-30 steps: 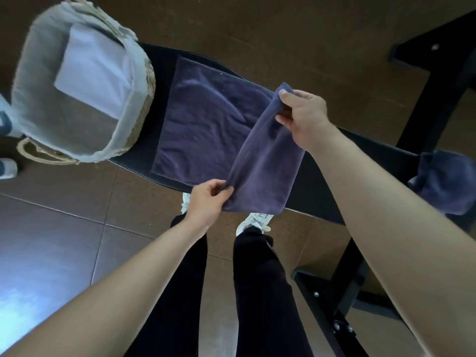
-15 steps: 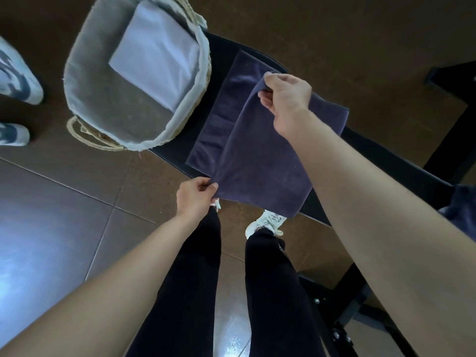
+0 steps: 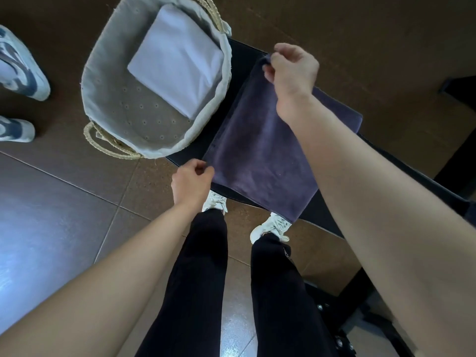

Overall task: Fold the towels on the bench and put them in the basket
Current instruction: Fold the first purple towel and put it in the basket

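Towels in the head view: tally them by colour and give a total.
purple towel: 1, on the bench, its corners pinched by the left hand and the right hand
white towel: 1, folded in the basket
Total: 2

Much of the bench (image 3: 242, 55) and its towel (image 3: 257, 150) sits out of sight.
The right arm (image 3: 360, 189) crosses over the towel, hiding its right side and most of the bench beneath; the bench's far end runs off the right edge. How many layers the towel has I cannot tell. The left hand (image 3: 192, 180) curls at the near corner, fingertips tucked from view. The basket (image 3: 98, 81) loses its far rim to the top edge, and two shoes (image 3: 23, 73) are cut by the left edge.
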Motion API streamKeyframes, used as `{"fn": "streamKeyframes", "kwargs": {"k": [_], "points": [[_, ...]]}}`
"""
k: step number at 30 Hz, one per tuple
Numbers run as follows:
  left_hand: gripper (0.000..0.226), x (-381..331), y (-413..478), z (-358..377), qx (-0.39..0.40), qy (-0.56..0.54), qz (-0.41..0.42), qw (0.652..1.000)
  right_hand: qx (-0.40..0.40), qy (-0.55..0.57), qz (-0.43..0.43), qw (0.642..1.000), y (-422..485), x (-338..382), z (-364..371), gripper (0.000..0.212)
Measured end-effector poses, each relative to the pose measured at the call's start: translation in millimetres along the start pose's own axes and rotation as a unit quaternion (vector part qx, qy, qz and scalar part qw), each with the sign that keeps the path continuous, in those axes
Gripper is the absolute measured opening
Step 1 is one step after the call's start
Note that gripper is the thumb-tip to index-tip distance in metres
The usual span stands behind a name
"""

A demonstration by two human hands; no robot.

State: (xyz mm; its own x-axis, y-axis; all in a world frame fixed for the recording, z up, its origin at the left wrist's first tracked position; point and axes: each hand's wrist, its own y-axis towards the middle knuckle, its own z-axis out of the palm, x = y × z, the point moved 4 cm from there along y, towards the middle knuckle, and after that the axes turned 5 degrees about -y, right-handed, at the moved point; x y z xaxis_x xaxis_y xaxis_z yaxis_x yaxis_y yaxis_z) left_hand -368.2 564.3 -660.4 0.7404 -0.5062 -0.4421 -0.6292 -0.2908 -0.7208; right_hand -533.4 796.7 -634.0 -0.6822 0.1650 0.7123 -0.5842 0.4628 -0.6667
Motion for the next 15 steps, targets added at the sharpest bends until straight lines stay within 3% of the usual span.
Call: {"fn": "streamKeyframes", "kwargs": {"k": [3,5,10,13,15], "points": [[0.014,5.0,13.0,3.4,0.006,0.09,-0.044,0.995,0.12,-0.087,0.032,0.988,3.2,-14.6,7.9,0.05],[0.019,8.3,17.5,0.8,-0.029,0.095,-0.043,0.994,0.141,-0.124,0.012,0.982,3.8,-24.9,0.9,0.057],[0.037,4.0,16.4,-0.9,-0.08,0.077,-0.001,0.994,-0.034,-0.222,-0.079,0.971,-8.6,-54.3,-56.7,0.036],[0.04,3.8,18.6,1.8,-0.063,0.083,0.01,0.995,-0.145,-0.293,-0.076,0.942,-37.8,-93.9,-104.0,0.043],[0.039,2.8,20.1,2.6,-0.05,0.097,0.01,0.994,-0.211,-0.338,-0.03,0.917,-58.6,-126.8,-129.1,0.054]]}}
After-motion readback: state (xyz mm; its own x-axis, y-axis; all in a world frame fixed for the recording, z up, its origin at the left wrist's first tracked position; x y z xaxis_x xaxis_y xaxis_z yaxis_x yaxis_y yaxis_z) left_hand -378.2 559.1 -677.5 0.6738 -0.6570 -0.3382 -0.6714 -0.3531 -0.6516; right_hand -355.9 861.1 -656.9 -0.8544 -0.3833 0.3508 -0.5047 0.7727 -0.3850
